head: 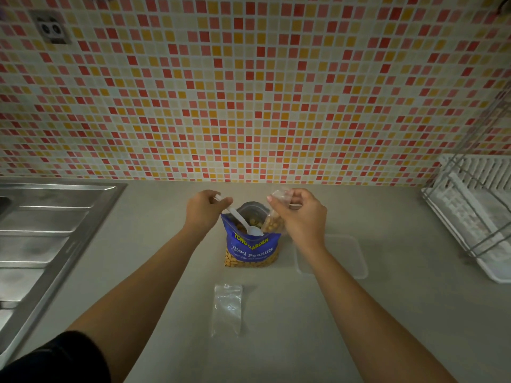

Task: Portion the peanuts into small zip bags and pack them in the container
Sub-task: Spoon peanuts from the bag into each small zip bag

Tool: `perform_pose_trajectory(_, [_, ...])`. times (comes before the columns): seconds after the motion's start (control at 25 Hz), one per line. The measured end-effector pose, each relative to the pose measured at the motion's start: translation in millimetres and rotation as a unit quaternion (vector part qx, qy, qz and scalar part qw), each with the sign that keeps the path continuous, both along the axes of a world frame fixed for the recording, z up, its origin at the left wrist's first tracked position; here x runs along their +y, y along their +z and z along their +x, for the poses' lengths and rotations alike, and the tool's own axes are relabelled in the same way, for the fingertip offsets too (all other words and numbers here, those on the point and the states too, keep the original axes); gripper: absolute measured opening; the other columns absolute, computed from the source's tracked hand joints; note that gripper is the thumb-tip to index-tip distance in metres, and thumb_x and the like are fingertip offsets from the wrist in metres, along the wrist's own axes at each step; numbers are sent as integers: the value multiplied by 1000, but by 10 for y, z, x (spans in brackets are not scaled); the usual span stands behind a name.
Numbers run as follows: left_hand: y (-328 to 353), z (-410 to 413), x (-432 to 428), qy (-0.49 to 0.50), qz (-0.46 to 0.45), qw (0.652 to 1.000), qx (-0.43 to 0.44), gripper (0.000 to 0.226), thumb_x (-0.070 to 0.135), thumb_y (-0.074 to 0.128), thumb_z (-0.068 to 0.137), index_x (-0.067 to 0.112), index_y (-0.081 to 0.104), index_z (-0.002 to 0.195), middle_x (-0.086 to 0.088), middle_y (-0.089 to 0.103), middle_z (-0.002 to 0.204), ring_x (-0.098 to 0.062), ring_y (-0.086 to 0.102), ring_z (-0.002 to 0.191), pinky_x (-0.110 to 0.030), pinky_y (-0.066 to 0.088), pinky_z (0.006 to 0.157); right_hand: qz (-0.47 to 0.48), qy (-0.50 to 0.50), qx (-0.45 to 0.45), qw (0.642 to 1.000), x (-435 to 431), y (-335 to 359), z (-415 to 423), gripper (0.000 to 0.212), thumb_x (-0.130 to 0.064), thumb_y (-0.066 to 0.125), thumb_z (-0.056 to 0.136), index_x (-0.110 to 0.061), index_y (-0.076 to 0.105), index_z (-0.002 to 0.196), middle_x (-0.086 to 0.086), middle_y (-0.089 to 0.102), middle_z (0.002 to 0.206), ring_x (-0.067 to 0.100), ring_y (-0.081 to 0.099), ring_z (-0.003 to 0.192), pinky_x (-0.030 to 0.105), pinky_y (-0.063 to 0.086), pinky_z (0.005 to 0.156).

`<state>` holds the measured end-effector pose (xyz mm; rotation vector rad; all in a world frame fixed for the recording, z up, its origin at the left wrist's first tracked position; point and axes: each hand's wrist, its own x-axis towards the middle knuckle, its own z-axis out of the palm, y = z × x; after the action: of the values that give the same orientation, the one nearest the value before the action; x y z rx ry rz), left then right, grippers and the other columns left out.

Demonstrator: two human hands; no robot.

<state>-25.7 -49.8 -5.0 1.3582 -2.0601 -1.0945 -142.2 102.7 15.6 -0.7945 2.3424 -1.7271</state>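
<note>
A blue bag of salted peanuts (253, 250) stands open on the counter, its top facing me. My left hand (204, 208) grips the handle of a white plastic spoon (243, 221) whose bowl lies at the bag's mouth. My right hand (300, 214) pinches a small clear zip bag (273, 221) partly filled with peanuts, held at the right side of the big bag's opening. A clear plastic container (345, 258) sits on the counter right of the peanut bag, partly behind my right forearm. An empty small zip bag (227, 309) lies flat nearer to me.
A steel sink with drainboard (49, 230) fills the left side. A white dish rack with a wire frame (470, 211) stands at the right. The mosaic tile wall (249, 92) rises just behind the counter.
</note>
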Motion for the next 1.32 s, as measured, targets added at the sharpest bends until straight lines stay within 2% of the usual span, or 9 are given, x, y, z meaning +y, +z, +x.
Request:
perform_pose_trajectory(0.12, [82,26,142,30,-115,992,-36,56,40,55,89,6,45,132,-14,51,127,-26,53,111,-38,45,92,-9,-3,-11,1000,79,18,-28,37,-44,78,67,-19,63,90,-7,66,80,7,63,74,14,46,61])
perform_pose_trajectory(0.24, [182,54,478,-41,-172,980,92,29,22,52,93,10,60,118,-9,64,113,-14,59,89,-24,47,78,-14,-12,-22,1000,184,52,-79,38,-44,78,67,-18,64,92,-6,66,82,8,64,76,14,46,62])
perform_pose_trajectory(0.4, [147,-102,1065,-217,-20,971,93,39,28,69,80,13,63,116,0,71,101,-5,65,88,-16,50,83,-18,-12,-44,999,370,79,-155,42,-46,79,65,-17,65,92,-5,68,83,7,65,77,16,47,64])
perform_pose_trajectory(0.64, [-107,-508,1687,-164,201,940,223,8,4,66,82,10,68,86,7,71,66,-4,65,67,-18,51,69,-13,96,-223,970,1002,-129,-525,33,-35,70,79,-13,62,103,2,69,90,14,66,83,31,56,80])
perform_pose_trajectory(0.72, [-266,-635,1916,-149,296,916,227,8,2,64,82,10,66,81,0,70,71,-14,65,71,-24,51,73,-49,117,-260,957,1316,-260,-667,6,-17,63,86,-14,65,92,3,67,80,10,64,72,26,56,70])
perform_pose_trajectory(0.84, [-528,-748,2258,-197,324,909,174,5,8,63,84,8,67,87,-2,68,76,-8,63,72,-19,48,72,12,57,-218,974,1725,-558,-857,10,-15,67,84,-22,68,76,-3,66,68,4,61,57,18,53,58])
perform_pose_trajectory(1.08, [-1090,-826,2930,-177,232,954,72,46,14,75,73,23,56,114,-12,68,80,-26,67,81,-35,56,82,144,-39,-178,973,2337,-1319,-1051,10,-17,75,76,-15,64,76,11,71,76,10,65,54,29,54,70])
perform_pose_trajectory(1.2, [-1202,-842,3021,-218,93,971,1,50,17,68,80,24,52,127,-10,71,92,-20,67,86,-20,48,82,171,-39,-136,975,2321,-1464,-1024,12,-17,74,76,-8,69,82,5,70,77,15,63,66,11,45,63])
perform_pose_trajectory(1.32, [-1289,-899,3032,-244,-1,967,-74,42,14,58,85,14,55,128,-16,67,105,-30,62,96,-26,42,86,204,-14,-118,972,2274,-1552,-1005,15,-16,71,79,-5,70,88,9,71,84,12,59,70,2,37,55])
